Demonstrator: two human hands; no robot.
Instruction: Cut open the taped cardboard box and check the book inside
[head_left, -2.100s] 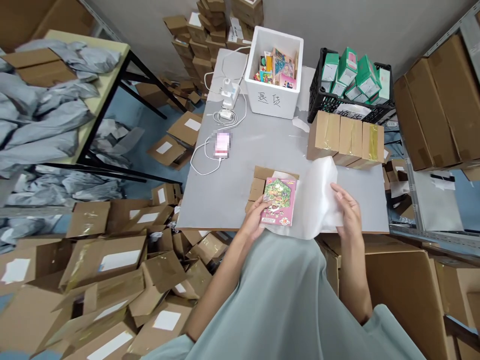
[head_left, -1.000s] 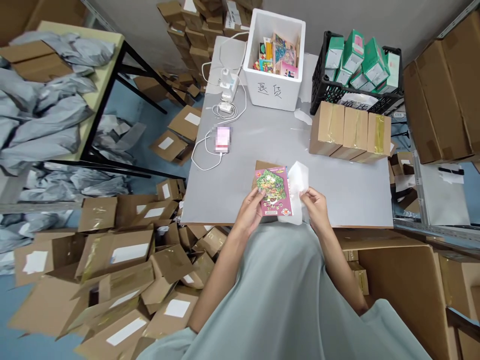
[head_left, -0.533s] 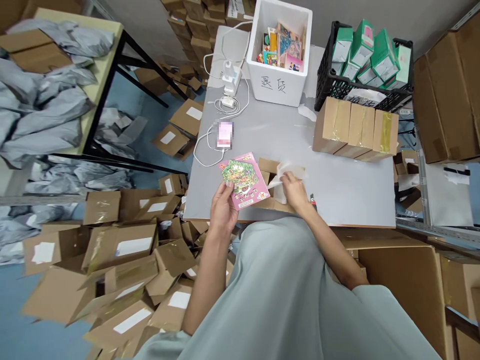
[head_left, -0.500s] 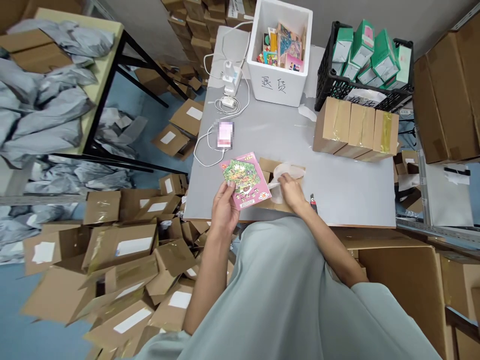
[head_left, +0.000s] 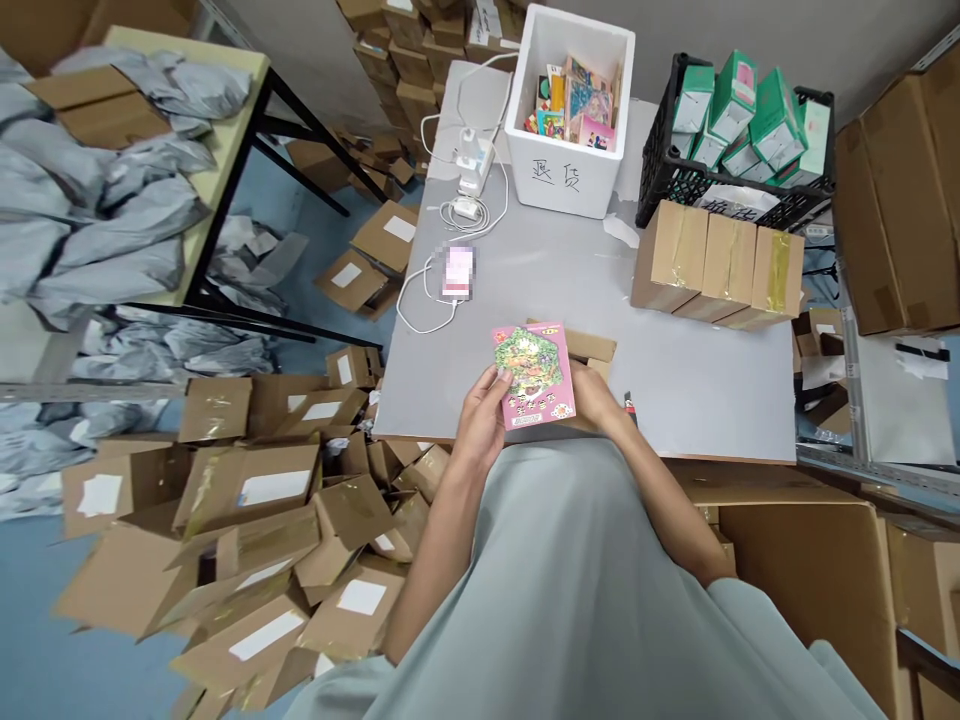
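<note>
A thin pink picture book (head_left: pixel 534 375) with a green illustrated cover is held up over the table's front edge. My left hand (head_left: pixel 482 412) grips its left side, the thumb lying on the cover and the fingers behind it. My right hand (head_left: pixel 596 398) is at the book's right edge, its fingers hidden behind the book, so what they hold cannot be made out. Behind both lies an open cardboard box (head_left: pixel 592 347), mostly covered by the book and hand. A red and black cutter (head_left: pixel 630 403) rests just right of my right wrist.
On the grey table (head_left: pixel 555 270) stand a white foam box (head_left: pixel 566 185) of books, a black crate (head_left: pixel 660 170) of green boxes, three brown cartons (head_left: pixel 716 260), and a phone (head_left: pixel 457 272) on a cable. Opened cartons (head_left: pixel 277 490) cover the floor at left.
The book has moved right and turned more upright in my left hand, now in front of the cardboard box. My right hand has come to its edge; the whitish wrapping it held is out of sight.
</note>
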